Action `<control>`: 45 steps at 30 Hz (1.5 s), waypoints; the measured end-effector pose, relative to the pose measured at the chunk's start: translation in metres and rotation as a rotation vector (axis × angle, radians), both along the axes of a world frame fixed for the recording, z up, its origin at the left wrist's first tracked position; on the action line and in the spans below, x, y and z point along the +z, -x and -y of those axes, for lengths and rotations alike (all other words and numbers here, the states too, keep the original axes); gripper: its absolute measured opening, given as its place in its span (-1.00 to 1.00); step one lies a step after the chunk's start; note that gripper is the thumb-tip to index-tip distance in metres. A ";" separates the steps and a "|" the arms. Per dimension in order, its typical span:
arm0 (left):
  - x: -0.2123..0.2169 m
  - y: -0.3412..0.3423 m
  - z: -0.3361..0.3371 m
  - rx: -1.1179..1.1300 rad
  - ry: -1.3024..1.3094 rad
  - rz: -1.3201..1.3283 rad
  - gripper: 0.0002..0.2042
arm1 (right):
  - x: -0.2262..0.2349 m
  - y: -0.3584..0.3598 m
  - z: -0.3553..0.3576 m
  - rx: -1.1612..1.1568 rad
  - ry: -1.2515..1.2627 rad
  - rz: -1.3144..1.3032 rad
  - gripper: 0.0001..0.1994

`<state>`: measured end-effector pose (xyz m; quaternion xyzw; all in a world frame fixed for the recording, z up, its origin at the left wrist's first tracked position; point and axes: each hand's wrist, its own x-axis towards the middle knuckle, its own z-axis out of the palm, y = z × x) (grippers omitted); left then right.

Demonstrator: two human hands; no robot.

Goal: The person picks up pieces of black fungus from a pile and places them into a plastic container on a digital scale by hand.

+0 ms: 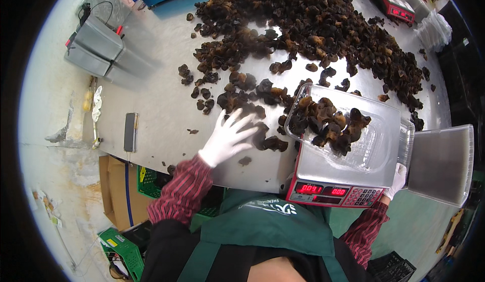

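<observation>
My left hand point(228, 139), in a white glove, is spread flat with its fingers apart at the near edge of some loose wood ear mushrooms point(237, 100). Nothing is gripped in it. A see-through plastic tray point(371, 125) sits on the weighing scale point(308, 173), with several dark brown wood ear mushrooms point(331, 123) in its left part. Red digits glow on the scale's front panel. Beside the scale's right edge is my right hand point(399, 178), also gloved; the scale hides part of it and its fingers do not show well.
A large heap of wood ear mushrooms point(303, 19) covers the far metal table. Stacked plastic trays point(439, 166) stand at the right. Grey metal bins point(96, 42), a phone-like dark slab point(131, 132) and a second scale point(391, 4) lie farther around. Green crates point(121, 251) are below left.
</observation>
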<state>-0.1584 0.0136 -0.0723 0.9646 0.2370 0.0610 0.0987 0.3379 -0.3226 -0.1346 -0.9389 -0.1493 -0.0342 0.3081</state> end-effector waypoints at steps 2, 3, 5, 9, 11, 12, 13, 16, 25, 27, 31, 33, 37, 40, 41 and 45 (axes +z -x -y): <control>0.000 0.020 0.024 0.132 0.028 0.045 -0.53 | -0.001 -0.003 0.003 0.020 0.003 0.011 -0.76; -0.002 0.026 0.034 0.189 -0.016 0.087 -0.54 | -0.002 -0.004 0.006 0.031 -0.027 0.030 -0.75; -0.016 0.028 0.052 0.250 0.014 0.220 -0.53 | -0.010 -0.013 0.020 0.030 -0.177 0.067 -0.72; -0.020 -0.002 0.077 0.265 0.034 0.225 -0.45 | 0.052 0.027 0.006 -0.181 -0.405 0.318 -0.78; -0.020 -0.016 0.073 0.265 0.090 0.160 -0.40 | 0.098 0.065 -0.007 -0.138 -0.563 0.183 -0.82; -0.029 -0.018 0.065 0.245 0.024 0.150 -0.43 | 0.121 0.094 -0.024 -0.099 -0.597 0.181 -0.83; -0.040 -0.016 0.053 0.244 -0.035 0.148 -0.45 | 0.137 0.120 -0.043 -0.014 -0.695 0.186 -0.82; -0.056 -0.001 0.009 0.283 -0.105 0.245 -0.54 | 0.157 0.195 -0.071 0.429 -0.587 0.354 -0.79; -0.033 0.052 0.028 0.127 -0.104 0.216 -0.65 | 0.103 0.327 -0.179 1.091 0.096 0.148 -0.61; -0.033 0.068 0.049 0.164 -0.086 0.242 -0.69 | 0.077 0.337 -0.191 1.007 0.223 0.383 -0.59; -0.035 0.081 0.068 0.380 0.041 0.540 -0.70 | 0.048 0.346 -0.216 0.898 0.448 0.436 -0.54; -0.043 0.080 0.068 0.541 0.155 0.724 -0.70 | 0.035 0.346 -0.222 0.891 0.421 0.321 -0.47; -0.041 0.068 0.058 0.682 0.324 0.809 -0.59 | 0.017 0.349 -0.221 0.846 0.431 0.422 -0.63; -0.032 0.052 0.047 0.551 0.206 0.615 -0.52 | 0.008 0.345 -0.218 0.917 0.275 0.296 -0.87; -0.031 0.048 0.039 0.516 0.163 0.563 -0.52 | 0.006 0.343 -0.217 0.934 0.256 0.254 -0.91; -0.036 0.049 0.017 0.609 0.300 0.725 -0.63 | 0.050 0.349 -0.218 0.963 0.159 0.167 -0.92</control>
